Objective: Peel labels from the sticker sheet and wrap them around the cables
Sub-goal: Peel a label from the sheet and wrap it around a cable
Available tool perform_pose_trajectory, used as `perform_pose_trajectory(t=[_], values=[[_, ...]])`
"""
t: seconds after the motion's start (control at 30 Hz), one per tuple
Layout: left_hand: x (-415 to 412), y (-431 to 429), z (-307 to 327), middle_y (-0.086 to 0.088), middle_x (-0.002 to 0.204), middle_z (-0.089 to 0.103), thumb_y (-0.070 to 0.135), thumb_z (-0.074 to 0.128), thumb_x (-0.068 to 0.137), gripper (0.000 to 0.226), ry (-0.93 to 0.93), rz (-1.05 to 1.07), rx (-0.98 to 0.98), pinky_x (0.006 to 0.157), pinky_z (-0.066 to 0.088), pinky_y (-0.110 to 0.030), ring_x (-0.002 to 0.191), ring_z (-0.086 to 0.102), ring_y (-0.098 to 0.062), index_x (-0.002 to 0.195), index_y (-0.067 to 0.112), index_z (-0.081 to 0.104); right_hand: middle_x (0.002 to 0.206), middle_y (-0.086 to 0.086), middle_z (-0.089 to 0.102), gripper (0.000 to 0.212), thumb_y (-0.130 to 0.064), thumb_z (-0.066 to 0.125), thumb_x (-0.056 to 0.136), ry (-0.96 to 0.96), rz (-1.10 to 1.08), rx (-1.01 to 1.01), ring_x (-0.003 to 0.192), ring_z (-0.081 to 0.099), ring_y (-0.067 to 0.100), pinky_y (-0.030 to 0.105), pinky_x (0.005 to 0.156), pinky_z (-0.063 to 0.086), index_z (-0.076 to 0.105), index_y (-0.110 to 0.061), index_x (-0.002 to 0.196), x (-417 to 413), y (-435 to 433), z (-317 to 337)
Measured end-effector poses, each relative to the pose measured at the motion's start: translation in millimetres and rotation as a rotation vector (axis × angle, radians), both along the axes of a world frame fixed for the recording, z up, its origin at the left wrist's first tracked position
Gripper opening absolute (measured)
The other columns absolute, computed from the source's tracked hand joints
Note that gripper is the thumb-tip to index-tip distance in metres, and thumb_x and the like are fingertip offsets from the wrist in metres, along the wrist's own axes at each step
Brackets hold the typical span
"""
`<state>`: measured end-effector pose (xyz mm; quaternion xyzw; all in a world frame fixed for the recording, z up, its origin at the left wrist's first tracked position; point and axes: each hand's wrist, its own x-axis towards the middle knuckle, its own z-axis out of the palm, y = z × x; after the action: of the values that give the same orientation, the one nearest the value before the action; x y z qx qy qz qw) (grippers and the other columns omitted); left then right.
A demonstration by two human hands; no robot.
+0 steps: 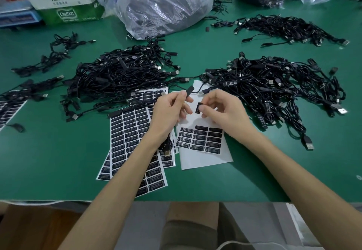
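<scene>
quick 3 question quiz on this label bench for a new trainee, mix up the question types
1. True or false: the right hand pinches a black label in its fingers.
2. What does the left hand hold? A a cable; B scissors; C a pen.
3. Fill in: the table top is ____ in colour.
Key: 1 true; 2 A; 3 green.
</scene>
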<state>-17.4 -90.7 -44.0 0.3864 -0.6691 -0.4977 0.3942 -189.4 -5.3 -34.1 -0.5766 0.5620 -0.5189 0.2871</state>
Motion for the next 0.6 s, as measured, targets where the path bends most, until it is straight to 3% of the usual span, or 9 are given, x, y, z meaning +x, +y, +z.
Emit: perform_pose_trajectory(t=[0.1, 0.27, 0.6], values=[[-0.9, 1.5, 1.8, -0.008, 0.073, 0.074, 0.032, 0.052, 0.109, 0.035, 0.004, -0.03, 0.013, 0.052, 0.047, -0.021, 0.055, 0.059, -0.015, 0.099, 0.007, 0.074, 0.081, 0.004, 0.074, 0.009, -0.007, 0.076, 0.092, -0.194, -0.014, 0.044, 0.073, 0.07, 0.017, 0.027, 0.06, 0.05, 0.069, -0.01, 0.097, -5.0, -0.9, 3.2], [-1.4, 4.5, 4.0, -0.006, 0.07, 0.073, 0.025, 0.053, 0.109, 0.03, -0.022, -0.071, 0.015, 0.049, 0.044, -0.023, 0.052, 0.054, -0.019, 0.098, 0.006, 0.074, 0.079, 0.001, 0.076, 0.01, -0.006, 0.077, 0.09, -0.363, -0.032, 0.091, 0.072, 0.071, 0.013, 0.023, 0.059, 0.048, 0.07, -0.008, 0.096, -4.1, -1.1, 3.1], [-1.7, 6.8, 5.5, -0.002, 0.07, 0.069, 0.017, 0.048, 0.111, 0.03, -0.072, -0.101, 0.014, 0.05, 0.043, -0.02, 0.053, 0.052, -0.013, 0.102, 0.0, 0.071, 0.083, 0.001, 0.066, 0.014, 0.006, 0.066, 0.093, -0.379, -0.047, 0.062, 0.087, 0.078, 0.027, 0.02, 0.065, 0.053, 0.062, -0.006, 0.097, -1.0, 0.9, 6.8]])
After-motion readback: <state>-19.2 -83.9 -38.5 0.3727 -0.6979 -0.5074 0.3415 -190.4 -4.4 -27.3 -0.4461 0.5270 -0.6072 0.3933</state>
